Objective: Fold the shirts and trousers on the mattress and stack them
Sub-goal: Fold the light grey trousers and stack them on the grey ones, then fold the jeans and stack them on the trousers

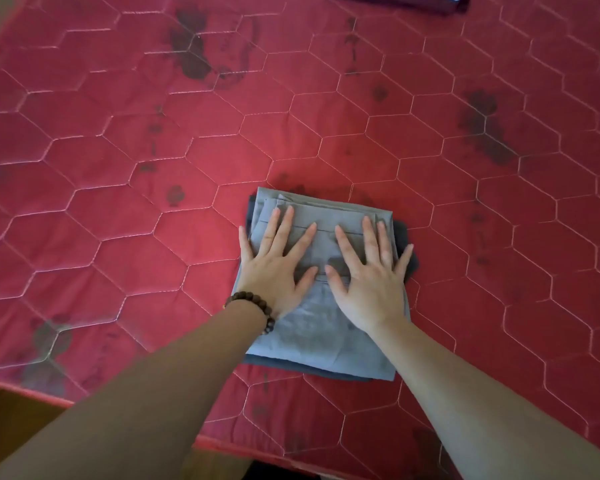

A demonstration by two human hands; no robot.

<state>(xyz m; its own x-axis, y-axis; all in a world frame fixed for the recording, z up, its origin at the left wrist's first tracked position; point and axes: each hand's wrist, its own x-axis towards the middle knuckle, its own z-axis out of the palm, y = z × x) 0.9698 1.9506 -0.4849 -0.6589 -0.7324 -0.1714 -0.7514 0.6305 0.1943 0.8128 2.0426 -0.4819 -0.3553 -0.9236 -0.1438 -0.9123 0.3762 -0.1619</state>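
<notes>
A folded grey garment [321,337] lies on top of a darker folded garment [411,263], forming a small stack near the front of the red quilted mattress [153,174]. My left hand [276,263] lies flat on the left part of the grey garment, fingers straight and spread. My right hand [369,271] presses flat on its right part, fingers also spread. Only the dark garment's edges show around the grey one. A beaded bracelet sits on my left wrist.
Another dark pile of clothing [406,3] lies at the mattress's far edge, cut off by the frame. The mattress's front edge [25,388] runs along the lower left, with a wooden surface [11,424] below it.
</notes>
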